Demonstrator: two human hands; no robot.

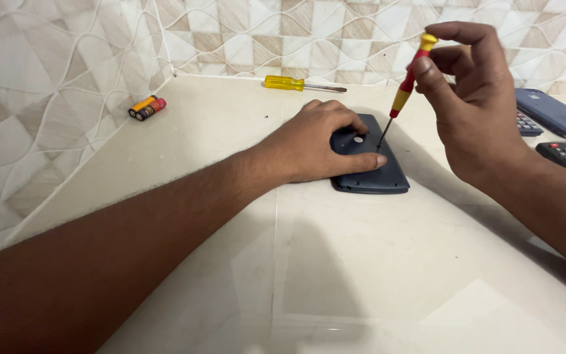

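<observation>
Left hand [316, 141]: fingers spread flat, pressing on dark face-down calculator [378, 176].
Right hand [470, 98]: fingertips pinching small red-yellow screwdriver [406, 82], tip on calculator.

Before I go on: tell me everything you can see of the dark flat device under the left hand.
The dark device is a flat, rounded-corner slab of matte blue-grey plastic, lying back side up on the pale counter. A round pale spot shows on its upper part. The left hand presses on it, fingers spread over its upper left and thumb across its middle. The tip of the small red-and-yellow screwdriver, held upright-tilted by the right hand, meets its surface near the thumb. Its near edge is uncovered.
</observation>
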